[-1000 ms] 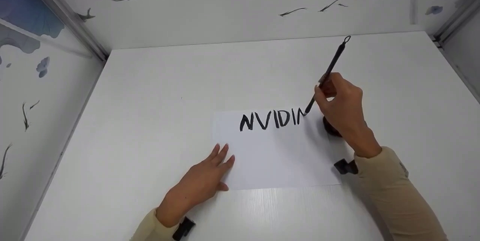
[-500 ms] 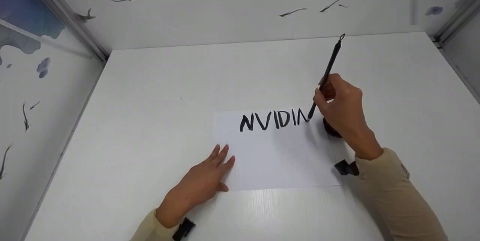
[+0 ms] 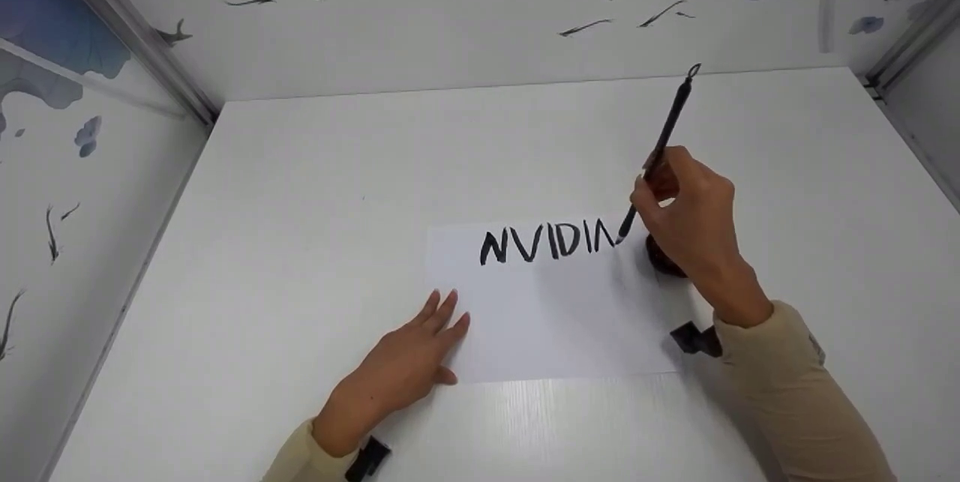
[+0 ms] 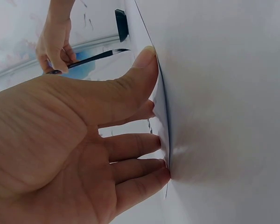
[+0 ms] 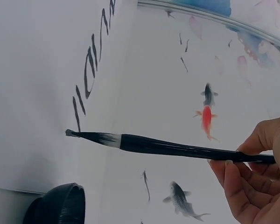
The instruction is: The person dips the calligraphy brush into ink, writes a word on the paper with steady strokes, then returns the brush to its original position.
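Observation:
A black-handled ink brush (image 3: 670,122) is pinched between the thumb and fingers of my right hand (image 3: 694,205). Its dark bristle tip (image 5: 98,138) is at the lower end of a slanting stroke on the white sheet of paper (image 3: 555,324). Bold black letters (image 3: 529,243) reading "NVIDI" and two joined strokes run along the sheet's upper part. My left hand (image 3: 409,358) rests with spread fingers at the sheet's left edge. In the left wrist view its thumb (image 4: 144,58) and fingertips touch the paper.
A dark round bowl (image 5: 60,205) stands by the sheet's right edge, partly hidden by my right hand in the head view. The white table (image 3: 300,190) is bounded by panels (image 3: 450,25) painted with fish and plants. Wrist cameras (image 3: 694,338) protrude from both sleeves.
The brush tip has moved down and slightly right, lengthening the slanting stroke after "NVIDI". My right hand has shifted slightly right at the end. The left hand stays in place.

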`<state>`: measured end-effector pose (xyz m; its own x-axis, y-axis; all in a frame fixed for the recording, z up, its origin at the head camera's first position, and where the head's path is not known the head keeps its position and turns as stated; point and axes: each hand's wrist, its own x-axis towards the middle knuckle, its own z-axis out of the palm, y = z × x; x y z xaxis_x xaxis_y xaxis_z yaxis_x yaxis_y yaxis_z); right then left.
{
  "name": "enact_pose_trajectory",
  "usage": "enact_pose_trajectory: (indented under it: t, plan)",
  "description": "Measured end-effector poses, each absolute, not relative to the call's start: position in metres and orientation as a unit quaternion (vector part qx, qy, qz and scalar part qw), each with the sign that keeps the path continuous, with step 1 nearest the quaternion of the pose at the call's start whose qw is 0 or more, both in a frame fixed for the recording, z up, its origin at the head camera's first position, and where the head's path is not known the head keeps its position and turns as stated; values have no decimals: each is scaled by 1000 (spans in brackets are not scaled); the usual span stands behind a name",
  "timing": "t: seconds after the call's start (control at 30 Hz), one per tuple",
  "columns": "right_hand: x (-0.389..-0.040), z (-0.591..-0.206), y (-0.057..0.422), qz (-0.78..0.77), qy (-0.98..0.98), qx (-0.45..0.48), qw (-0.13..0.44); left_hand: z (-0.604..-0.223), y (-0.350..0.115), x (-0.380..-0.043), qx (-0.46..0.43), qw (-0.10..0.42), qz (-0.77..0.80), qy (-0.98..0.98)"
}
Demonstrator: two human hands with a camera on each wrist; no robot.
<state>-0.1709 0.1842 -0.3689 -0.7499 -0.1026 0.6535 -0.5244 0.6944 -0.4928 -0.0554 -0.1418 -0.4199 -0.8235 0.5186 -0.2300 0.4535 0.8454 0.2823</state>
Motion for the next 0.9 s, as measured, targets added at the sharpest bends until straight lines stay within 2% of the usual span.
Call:
enact_pose_trajectory:
  t: [0.13,0.53,0.9]
  plan:
    - [-168,-366,184,345,-862,178,326,-420,-142,-56,256,152,108,948]
    - [-184,-379,193,412,-851,80,315,-422,-143,-55,267,137,113,947]
    - [-188,-386,194,413,-856,62,304,-422,-143,-55,270,134,108,947]
